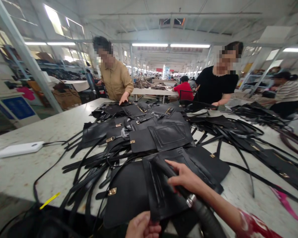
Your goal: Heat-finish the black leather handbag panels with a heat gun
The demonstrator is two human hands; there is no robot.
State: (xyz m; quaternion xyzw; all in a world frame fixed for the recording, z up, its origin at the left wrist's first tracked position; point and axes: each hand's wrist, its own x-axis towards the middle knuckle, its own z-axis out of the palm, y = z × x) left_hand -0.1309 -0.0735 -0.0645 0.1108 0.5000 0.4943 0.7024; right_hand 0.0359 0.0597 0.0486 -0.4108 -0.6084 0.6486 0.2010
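Black leather bag pieces point(129, 188) with gold clasps lie spread over the pale table point(72, 129). At the bottom centre, my left hand point(143, 225) pinches the lower edge of the nearest bag piece. My right hand point(182, 177) is wrapped round a black tool handle point(164, 167) with a silver collar and a thick dark hose; the handle's tip rests over or just above the nearest piece. Many black straps point(89, 165) fan out to the left of the pieces.
A white flat device point(21, 149) with a cable is at the left. More black bag parts point(270, 158) and a pink ribbon point(285, 201) lie right. Across the table stand a person in tan point(116, 79) and a person in black point(217, 86), hands near the pile.
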